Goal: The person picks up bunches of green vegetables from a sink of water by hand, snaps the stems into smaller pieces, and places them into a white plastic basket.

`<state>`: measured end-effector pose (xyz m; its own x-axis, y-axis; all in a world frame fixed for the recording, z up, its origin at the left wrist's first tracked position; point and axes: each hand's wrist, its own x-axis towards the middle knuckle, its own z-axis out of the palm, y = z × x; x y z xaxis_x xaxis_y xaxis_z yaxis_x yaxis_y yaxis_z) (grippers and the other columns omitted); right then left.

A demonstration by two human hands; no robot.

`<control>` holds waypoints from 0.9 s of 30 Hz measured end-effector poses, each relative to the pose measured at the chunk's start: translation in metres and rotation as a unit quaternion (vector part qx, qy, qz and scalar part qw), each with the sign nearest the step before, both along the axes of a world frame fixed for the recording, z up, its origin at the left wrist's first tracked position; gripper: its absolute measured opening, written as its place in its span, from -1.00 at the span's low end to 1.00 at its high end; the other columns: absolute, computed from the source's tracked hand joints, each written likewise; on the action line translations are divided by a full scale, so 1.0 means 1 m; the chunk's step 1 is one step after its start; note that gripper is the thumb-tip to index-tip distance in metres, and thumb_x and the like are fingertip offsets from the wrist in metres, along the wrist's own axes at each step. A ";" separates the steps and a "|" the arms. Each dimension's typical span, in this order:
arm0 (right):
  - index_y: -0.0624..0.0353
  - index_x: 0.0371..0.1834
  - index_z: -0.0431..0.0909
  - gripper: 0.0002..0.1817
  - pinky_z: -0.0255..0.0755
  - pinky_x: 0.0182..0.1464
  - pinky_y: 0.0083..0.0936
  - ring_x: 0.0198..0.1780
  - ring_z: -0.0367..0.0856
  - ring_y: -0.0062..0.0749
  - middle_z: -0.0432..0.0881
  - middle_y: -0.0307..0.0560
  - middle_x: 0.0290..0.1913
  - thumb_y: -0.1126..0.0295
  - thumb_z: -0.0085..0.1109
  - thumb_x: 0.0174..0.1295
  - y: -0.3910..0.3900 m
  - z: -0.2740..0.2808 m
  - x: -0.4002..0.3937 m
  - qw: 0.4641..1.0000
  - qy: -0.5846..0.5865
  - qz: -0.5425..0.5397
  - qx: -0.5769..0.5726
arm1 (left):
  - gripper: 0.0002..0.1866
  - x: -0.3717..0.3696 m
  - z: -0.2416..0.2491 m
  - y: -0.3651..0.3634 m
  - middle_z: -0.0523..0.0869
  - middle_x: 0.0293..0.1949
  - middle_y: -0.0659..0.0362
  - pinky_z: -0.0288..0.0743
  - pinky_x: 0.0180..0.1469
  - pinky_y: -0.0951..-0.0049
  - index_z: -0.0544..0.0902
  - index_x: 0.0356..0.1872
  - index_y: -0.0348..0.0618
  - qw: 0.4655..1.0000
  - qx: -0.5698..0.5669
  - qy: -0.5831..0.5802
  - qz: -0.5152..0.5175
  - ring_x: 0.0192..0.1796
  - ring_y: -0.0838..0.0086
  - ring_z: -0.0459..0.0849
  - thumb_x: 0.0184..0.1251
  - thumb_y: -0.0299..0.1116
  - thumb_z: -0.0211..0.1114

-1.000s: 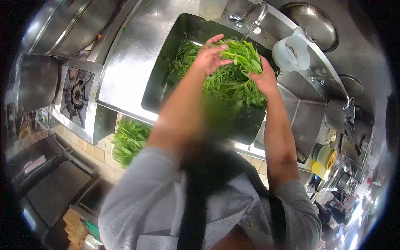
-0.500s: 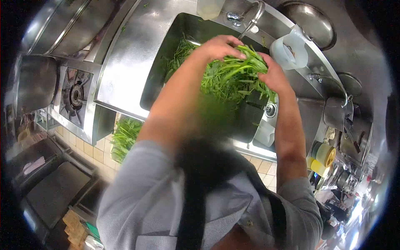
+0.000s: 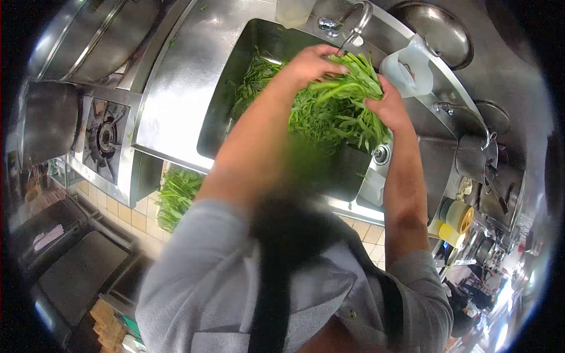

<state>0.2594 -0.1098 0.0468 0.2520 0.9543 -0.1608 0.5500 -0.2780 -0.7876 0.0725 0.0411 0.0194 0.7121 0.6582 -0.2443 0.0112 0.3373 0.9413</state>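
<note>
A bunch of long-stemmed leafy greens (image 3: 353, 82) is raised over the sink (image 3: 220, 117), stems bent between my two hands. My left hand (image 3: 309, 66) grips its upper left side with the fingers curled over the stems. On the right side, my right hand (image 3: 389, 107) holds the bunch, thumb toward me and its other fingers largely hidden behind the leaves. Below and to the left, more loose greens (image 3: 253, 85) lie in the basin.
A faucet (image 3: 360, 29) arches over the sink's far side, with a translucent pitcher (image 3: 412, 70) to its right. More greens (image 3: 176, 197) sit low at left, below the counter edge. A gas burner (image 3: 107, 136) is farther left. Lidded containers (image 3: 456, 216) stand at right.
The bunch has been lifted slightly and turned, its stems now fanning more upward and to the right. Both hands remain on it, the left shifting only a little.
</note>
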 end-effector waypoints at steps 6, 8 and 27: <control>0.26 0.22 0.43 -0.38 0.41 0.09 -0.50 -0.02 0.61 -0.41 0.66 -0.06 -0.02 0.50 0.28 -0.02 -0.009 0.007 0.016 0.999 0.033 -0.023 -0.023 | -0.70 -0.023 -0.034 0.038 0.71 -0.37 0.12 0.51 -0.48 0.47 0.67 -0.10 -0.27 0.997 0.051 0.051 -0.034 -0.49 0.51 0.60 0.10 -0.51 0.43; 0.29 0.20 0.44 -0.41 0.42 0.08 -0.50 -0.04 0.61 -0.43 0.66 -0.10 -0.01 0.54 0.28 0.00 -0.017 0.004 0.024 0.992 0.104 -0.065 0.009 | -0.67 -0.040 -0.072 0.060 0.73 -0.30 0.10 0.60 -0.33 0.35 0.68 -0.06 -0.22 0.984 0.098 0.145 0.041 -0.31 0.45 0.70 0.14 -0.36 0.43; 0.32 0.04 0.57 -0.47 0.45 0.09 -0.33 0.03 0.63 -0.16 0.59 0.19 0.11 0.07 0.28 0.20 0.063 -0.017 -0.056 0.991 -0.129 -0.013 0.025 | -0.50 -0.005 -0.024 -0.009 0.65 -0.03 -0.04 0.60 -0.07 0.25 0.57 0.05 -0.38 0.956 -0.216 -0.136 0.147 -0.12 0.26 0.68 0.19 -0.24 0.46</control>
